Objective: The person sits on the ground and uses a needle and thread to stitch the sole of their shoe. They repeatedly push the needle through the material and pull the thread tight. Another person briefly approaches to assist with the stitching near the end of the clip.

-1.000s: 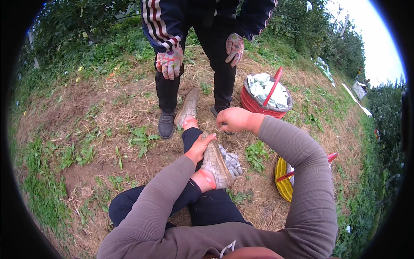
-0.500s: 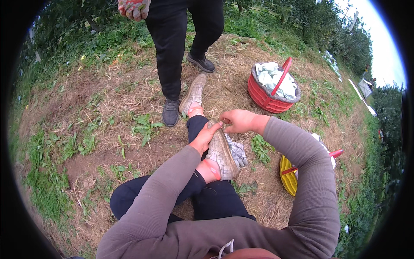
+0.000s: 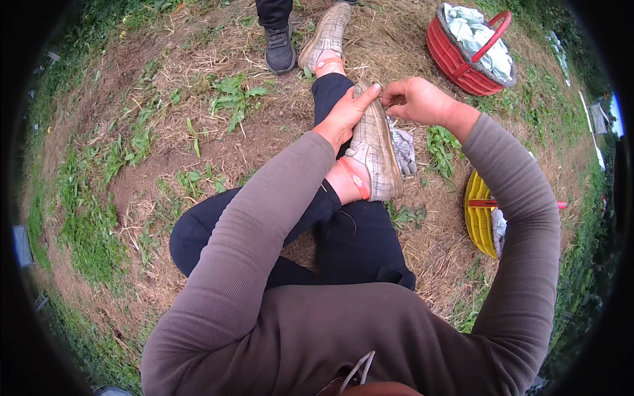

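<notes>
I am seated with a beige checked shoe (image 3: 376,158) raised across my other leg; an orange band with a daisy (image 3: 358,181) circles that ankle. My left hand (image 3: 345,113) grips the shoe near its toe, thumb along the upper. My right hand (image 3: 417,99) is at the toe's right edge, fingers curled and pinched; whatever is between them is too small to make out. Patterned grey cloth (image 3: 404,148), possibly gloves, lies on the ground just right of the shoe. My other beige shoe (image 3: 327,33) rests farther forward on the grass.
A co-worker's dark trouser leg and grey shoe (image 3: 279,49) are at the top edge. A red basket (image 3: 449,63) of pale wrappings sits upper right; a yellow basket (image 3: 479,224) is beside my right forearm. Dry grass and weeds (image 3: 234,99) surround me.
My right hand has come onto the shoe's toe from above it. The co-worker has straightened and stepped back. My view has tilted down, so the scene sits higher in the picture.
</notes>
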`<action>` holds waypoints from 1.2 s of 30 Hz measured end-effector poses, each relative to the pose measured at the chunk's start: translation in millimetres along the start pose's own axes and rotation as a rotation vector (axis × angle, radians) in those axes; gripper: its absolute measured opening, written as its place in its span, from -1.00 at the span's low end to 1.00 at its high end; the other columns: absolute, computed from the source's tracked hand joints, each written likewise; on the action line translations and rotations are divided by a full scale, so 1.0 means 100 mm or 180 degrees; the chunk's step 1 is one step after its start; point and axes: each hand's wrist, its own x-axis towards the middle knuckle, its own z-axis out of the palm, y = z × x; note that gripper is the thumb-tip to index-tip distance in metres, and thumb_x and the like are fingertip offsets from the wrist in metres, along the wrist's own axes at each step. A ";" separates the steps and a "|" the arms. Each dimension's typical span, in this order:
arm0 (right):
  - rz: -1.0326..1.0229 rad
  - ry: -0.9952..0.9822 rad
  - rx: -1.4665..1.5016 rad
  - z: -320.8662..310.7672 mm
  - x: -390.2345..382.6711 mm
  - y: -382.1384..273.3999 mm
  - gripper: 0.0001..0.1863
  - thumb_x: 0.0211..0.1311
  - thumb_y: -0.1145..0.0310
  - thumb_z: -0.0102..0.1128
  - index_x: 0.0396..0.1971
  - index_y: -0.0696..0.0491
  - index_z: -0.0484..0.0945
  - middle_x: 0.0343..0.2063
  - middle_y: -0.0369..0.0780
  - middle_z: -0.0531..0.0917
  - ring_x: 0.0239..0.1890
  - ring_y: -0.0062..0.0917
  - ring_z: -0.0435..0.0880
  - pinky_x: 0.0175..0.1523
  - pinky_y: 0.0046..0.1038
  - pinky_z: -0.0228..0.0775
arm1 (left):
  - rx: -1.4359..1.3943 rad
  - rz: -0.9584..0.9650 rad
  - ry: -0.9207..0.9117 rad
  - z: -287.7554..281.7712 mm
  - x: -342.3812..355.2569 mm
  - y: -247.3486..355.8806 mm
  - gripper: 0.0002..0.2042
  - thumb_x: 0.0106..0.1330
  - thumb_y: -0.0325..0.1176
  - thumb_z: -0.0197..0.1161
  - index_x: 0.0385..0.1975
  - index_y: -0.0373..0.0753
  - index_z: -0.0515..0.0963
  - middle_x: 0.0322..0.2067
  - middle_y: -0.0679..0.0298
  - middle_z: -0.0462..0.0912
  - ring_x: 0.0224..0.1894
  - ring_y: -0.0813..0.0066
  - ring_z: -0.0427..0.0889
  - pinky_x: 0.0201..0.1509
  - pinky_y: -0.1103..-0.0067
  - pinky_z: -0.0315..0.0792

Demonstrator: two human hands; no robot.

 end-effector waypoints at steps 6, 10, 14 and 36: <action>-0.0612 0.0170 -0.0685 0.00 0.00 0.01 -0.81 0.11 0.39 0.42 -0.26 0.08 0.68 -0.32 -0.12 0.73 -0.22 -0.19 0.72 -0.06 -0.26 0.57 | 0.0159 0.0074 0.0130 0.02 -0.02 -0.02 -0.14 0.25 0.17 0.46 0.31 -0.36 0.26 0.04 0.05 0.59 0.03 0.30 0.66 0.09 0.37 0.60; -0.0886 0.0230 -0.1149 -0.02 0.00 -0.02 -0.83 0.13 0.37 0.40 -0.27 0.04 0.70 -0.29 -0.13 0.72 -0.17 -0.16 0.72 -0.03 -0.20 0.56 | 0.0132 0.0015 -0.0005 0.01 -0.04 0.02 -0.14 0.27 0.16 0.45 0.33 -0.37 0.25 0.07 0.01 0.58 0.07 0.27 0.65 0.12 0.35 0.59; -0.1020 0.0175 -0.1382 -0.03 0.01 -0.03 -0.85 0.12 0.38 0.37 -0.29 0.05 0.70 -0.31 -0.14 0.70 -0.19 -0.15 0.70 -0.05 -0.17 0.55 | 0.0209 0.0098 0.0033 0.01 -0.01 0.01 -0.13 0.27 0.15 0.45 0.33 -0.40 0.23 0.08 -0.01 0.57 0.08 0.26 0.64 0.14 0.34 0.59; -0.1594 0.0309 -0.1718 0.02 0.00 -0.08 -0.93 0.11 0.43 0.29 -0.42 0.08 0.61 -0.38 -0.14 0.64 -0.26 -0.13 0.67 -0.13 -0.15 0.55 | 0.0097 0.0113 -0.0191 -0.01 -0.02 -0.03 -0.08 0.25 0.10 0.50 0.37 -0.42 0.16 0.13 -0.04 0.54 0.12 0.24 0.64 0.15 0.34 0.59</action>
